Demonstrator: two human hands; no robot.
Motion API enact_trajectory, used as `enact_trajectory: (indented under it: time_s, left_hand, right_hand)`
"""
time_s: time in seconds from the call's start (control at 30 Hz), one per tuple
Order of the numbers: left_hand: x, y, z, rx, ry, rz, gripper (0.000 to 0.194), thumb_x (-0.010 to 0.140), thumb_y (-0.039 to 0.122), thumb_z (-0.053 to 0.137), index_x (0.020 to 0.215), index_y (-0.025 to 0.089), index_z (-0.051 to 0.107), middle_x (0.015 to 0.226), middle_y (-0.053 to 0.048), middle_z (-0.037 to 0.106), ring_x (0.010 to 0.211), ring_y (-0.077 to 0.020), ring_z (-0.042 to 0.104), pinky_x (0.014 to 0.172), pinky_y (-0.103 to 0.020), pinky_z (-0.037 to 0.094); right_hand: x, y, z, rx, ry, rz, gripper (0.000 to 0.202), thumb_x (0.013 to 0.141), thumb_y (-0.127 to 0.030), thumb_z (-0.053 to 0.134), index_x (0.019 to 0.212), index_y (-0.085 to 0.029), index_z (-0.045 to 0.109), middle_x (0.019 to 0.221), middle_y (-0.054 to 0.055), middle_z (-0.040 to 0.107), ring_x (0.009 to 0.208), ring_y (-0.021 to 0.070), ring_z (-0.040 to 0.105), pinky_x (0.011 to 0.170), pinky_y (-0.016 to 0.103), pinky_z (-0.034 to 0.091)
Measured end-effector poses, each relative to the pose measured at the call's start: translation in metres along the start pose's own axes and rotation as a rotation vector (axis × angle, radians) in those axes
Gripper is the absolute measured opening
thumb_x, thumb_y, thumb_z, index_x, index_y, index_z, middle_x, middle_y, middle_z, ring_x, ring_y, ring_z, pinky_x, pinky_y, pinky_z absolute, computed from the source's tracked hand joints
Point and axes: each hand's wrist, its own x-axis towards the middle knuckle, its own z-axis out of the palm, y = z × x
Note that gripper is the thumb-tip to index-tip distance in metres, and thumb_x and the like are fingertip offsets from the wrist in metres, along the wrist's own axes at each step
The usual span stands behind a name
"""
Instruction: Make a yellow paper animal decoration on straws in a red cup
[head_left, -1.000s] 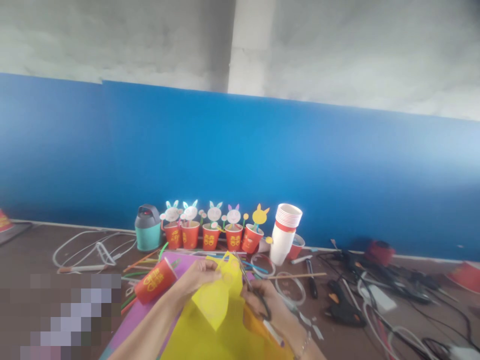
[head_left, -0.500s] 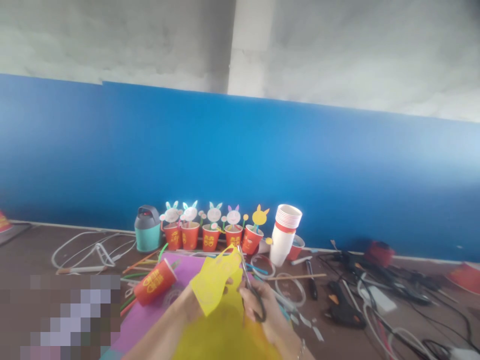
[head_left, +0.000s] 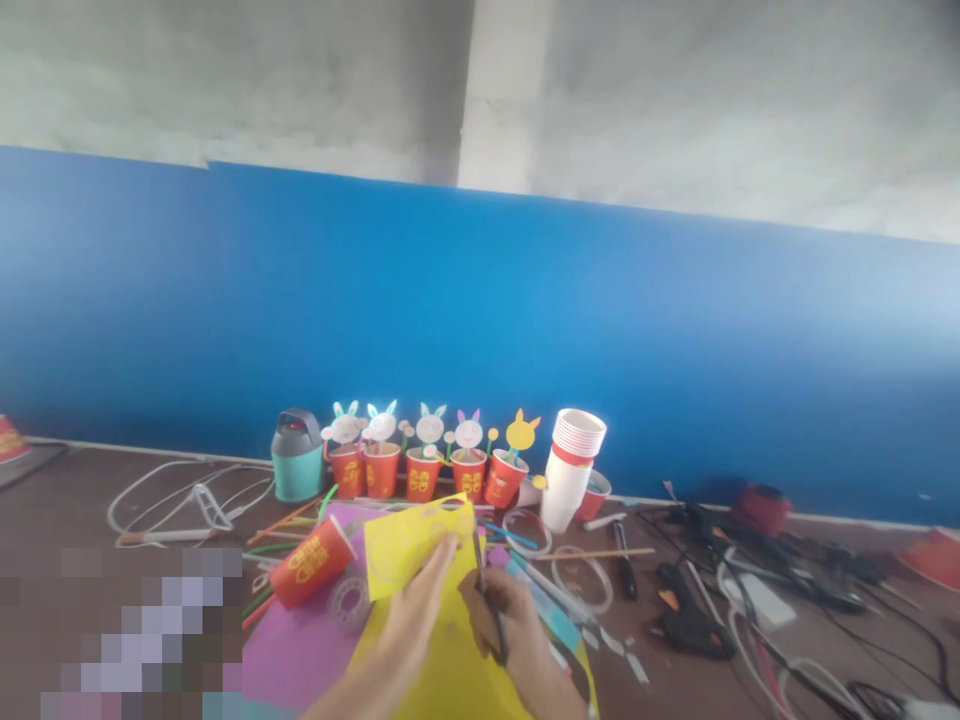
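Note:
My left hand [head_left: 420, 600] grips a piece of yellow paper [head_left: 394, 548] with faint drawn outlines on it. My right hand [head_left: 517, 625] is closed round the dark handles of a pair of scissors [head_left: 491, 610]. The blades point up and away, at the right edge of the yellow piece. Below both hands lies a larger yellow sheet [head_left: 442, 670], over a purple sheet [head_left: 289, 655]. A red paper cup [head_left: 313, 562] rests on its side left of my left hand, with a roll of tape [head_left: 349, 602] beside it.
Behind the hands stand several red cups [head_left: 422, 475] with paper rabbit heads, between a teal container [head_left: 297, 465] and a stack of white cups [head_left: 570, 470]. To the right are a black glue gun [head_left: 686, 615], a dark pen [head_left: 624, 570] and tangled cables. A blue partition [head_left: 480, 300] borders the table.
The yellow piece has turned flatter and shifted slightly left. My left hand has moved right, with its thumb now on top of the paper. The scissors have swung more upright, slightly left.

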Motion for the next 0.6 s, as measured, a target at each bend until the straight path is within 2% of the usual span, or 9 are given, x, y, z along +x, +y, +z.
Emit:
enact_trajectory:
  time_s: [0.07,0.13,0.27,0.33,0.4,0.5,0.6]
  left_hand:
    - [-0.006,0.001,0.006,-0.016,0.045,0.031,0.047,0.063,0.053,0.078,0.096,0.021,0.073,0.119,-0.008,0.069,0.127,-0.0324,0.05,0.104,-0.038,0.04]
    - [-0.012,0.001,0.011,-0.047,0.028,0.027,0.042,0.064,0.051,0.078,0.095,0.022,0.073,0.119,-0.006,0.07,0.127,-0.0317,0.05,0.099,-0.036,0.043]
    - [-0.018,-0.005,0.014,-0.055,0.028,-0.017,0.048,0.062,0.054,0.078,0.098,0.023,0.072,0.117,-0.005,0.07,0.122,-0.0314,0.052,0.089,-0.032,0.048]
    - [-0.018,-0.01,0.013,-0.049,0.026,-0.012,0.05,0.063,0.057,0.077,0.098,0.022,0.071,0.111,-0.004,0.071,0.113,-0.0298,0.057,0.081,-0.03,0.049]
    - [-0.019,-0.012,0.013,-0.039,0.017,-0.014,0.051,0.064,0.061,0.074,0.096,0.022,0.071,0.103,-0.003,0.071,0.095,-0.0266,0.062,0.067,-0.029,0.049]
    - [-0.021,-0.011,0.016,-0.024,0.017,-0.028,0.052,0.064,0.064,0.073,0.093,0.021,0.07,0.09,-0.002,0.07,0.074,-0.021,0.06,0.054,-0.028,0.044]
    - [-0.025,-0.007,0.018,-0.014,0.025,-0.025,0.054,0.067,0.063,0.071,0.099,0.019,0.068,0.095,-0.004,0.07,0.077,-0.0211,0.062,0.054,-0.028,0.045]
  right_hand:
    - [-0.002,-0.008,0.0,-0.006,0.0,-0.008,0.039,0.07,-0.053,0.068,0.06,-0.02,0.049,0.043,-0.008,0.04,0.038,0.0058,0.031,0.04,0.02,0.024]
    - [-0.005,-0.014,-0.001,-0.001,-0.014,-0.03,0.04,0.071,-0.054,0.067,0.06,-0.02,0.05,0.046,-0.007,0.044,0.041,0.0068,0.035,0.042,0.021,0.027]
    - [-0.009,-0.017,-0.002,-0.02,-0.032,-0.047,0.036,0.076,-0.051,0.064,0.064,-0.019,0.053,0.051,-0.005,0.048,0.045,0.008,0.04,0.045,0.021,0.03]
    - [-0.009,-0.015,-0.002,-0.034,-0.03,-0.033,0.034,0.076,-0.05,0.064,0.069,-0.018,0.055,0.055,-0.003,0.053,0.047,0.0089,0.043,0.044,0.021,0.031]
    - [-0.009,-0.013,-0.001,-0.038,-0.032,-0.027,0.034,0.076,-0.051,0.064,0.074,-0.018,0.055,0.059,-0.002,0.056,0.048,0.01,0.046,0.043,0.021,0.032]
    - [-0.008,-0.011,-0.002,-0.034,-0.037,-0.039,0.035,0.075,-0.051,0.067,0.076,-0.019,0.054,0.061,-0.002,0.057,0.05,0.0108,0.049,0.043,0.02,0.034]
    - [-0.008,-0.012,-0.002,-0.039,-0.042,-0.042,0.035,0.076,-0.051,0.066,0.076,-0.019,0.054,0.061,-0.002,0.056,0.052,0.0115,0.051,0.045,0.021,0.036]
